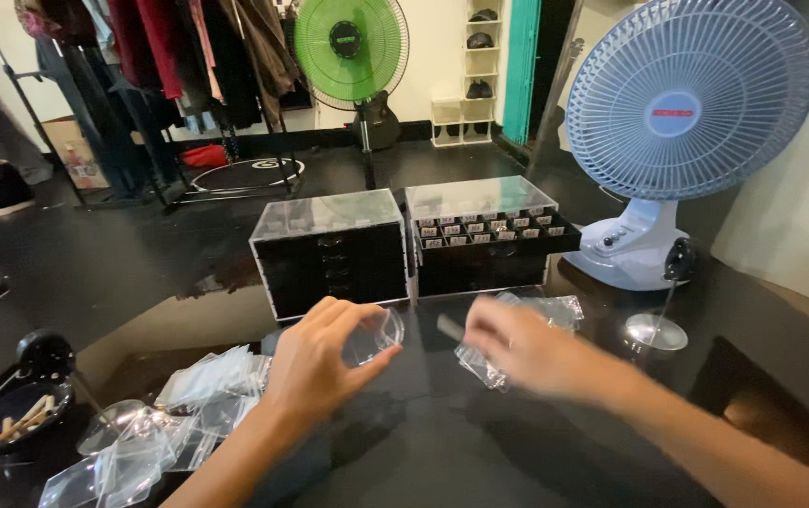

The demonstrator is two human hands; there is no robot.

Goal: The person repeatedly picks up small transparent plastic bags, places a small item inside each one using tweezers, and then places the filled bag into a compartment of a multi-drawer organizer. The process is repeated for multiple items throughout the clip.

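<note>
My left hand point(320, 362) holds a small clear plastic bag point(373, 335) between thumb and fingers, above the dark glossy table point(442, 442). My right hand point(522, 350) is blurred just to the right, fingers pinched around a small pale piece point(450, 327) that I cannot make out. Under and beyond that hand lie several more clear bags point(555, 309). A heap of the same clear bags point(174, 414) lies to the left of my left forearm.
Two black drawer boxes with clear tops stand behind the hands, the left one point(329, 249) closed, the right one point(484, 235) with a drawer of small compartments open. A pale blue desk fan point(677, 122) stands at right. A dark dish point(14, 414) sits at far left.
</note>
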